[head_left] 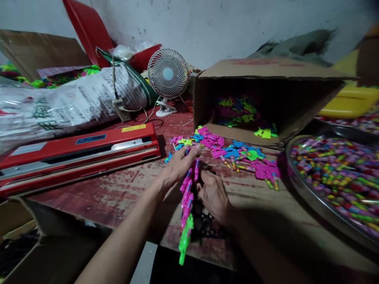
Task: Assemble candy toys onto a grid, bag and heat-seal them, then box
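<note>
My left hand (179,165) reaches forward over the worn red table (112,193) and its fingers touch the near edge of a scatter of pink, blue and green plastic toy pieces (233,152). My right hand (213,194) rests on a black perforated tray (204,225) at the table's front edge. A row of pink and green toy pieces (187,205) stands along the tray's left side, between my two hands. Whether my left hand grips a piece is unclear.
An open cardboard box (266,98) with more toy pieces lies on its side behind the scatter. A large metal pan (322,209) of small colourful sticks sits at right. A red heat sealer (79,152), a printed sack (68,102) and a small fan (168,75) stand at left.
</note>
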Demonstrator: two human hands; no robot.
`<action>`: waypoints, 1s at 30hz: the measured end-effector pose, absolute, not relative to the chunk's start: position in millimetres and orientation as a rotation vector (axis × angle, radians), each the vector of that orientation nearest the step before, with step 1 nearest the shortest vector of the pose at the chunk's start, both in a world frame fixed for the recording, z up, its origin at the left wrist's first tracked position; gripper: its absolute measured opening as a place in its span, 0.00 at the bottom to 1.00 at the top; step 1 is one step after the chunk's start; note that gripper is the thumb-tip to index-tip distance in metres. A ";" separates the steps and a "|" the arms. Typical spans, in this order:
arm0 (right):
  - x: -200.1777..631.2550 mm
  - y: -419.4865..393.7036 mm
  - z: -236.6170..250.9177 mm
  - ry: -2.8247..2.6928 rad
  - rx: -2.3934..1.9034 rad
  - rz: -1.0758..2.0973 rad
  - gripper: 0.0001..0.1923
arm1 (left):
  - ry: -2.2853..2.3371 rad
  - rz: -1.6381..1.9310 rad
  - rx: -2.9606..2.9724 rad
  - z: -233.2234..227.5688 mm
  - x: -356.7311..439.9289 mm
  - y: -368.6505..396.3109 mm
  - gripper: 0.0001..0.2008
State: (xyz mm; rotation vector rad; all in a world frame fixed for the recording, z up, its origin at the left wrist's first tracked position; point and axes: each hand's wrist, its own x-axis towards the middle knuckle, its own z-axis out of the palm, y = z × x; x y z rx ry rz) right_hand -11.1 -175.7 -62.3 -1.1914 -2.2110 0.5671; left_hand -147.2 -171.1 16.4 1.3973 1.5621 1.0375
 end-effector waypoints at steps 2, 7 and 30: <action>-10.9 -177.9 -63.6 -2.235 -1.181 0.540 0.09 | 1.528 1.046 1.336 17.9 -145.0 -170.0 0.18; 15.4 -157.1 -61.1 -2.148 -1.090 0.674 0.09 | 1.379 0.990 1.093 20.5 -136.1 -167.4 0.17; 72.0 -154.7 -48.2 -2.268 -1.511 -0.052 0.09 | 1.499 0.922 1.243 39.1 -130.5 -179.6 0.23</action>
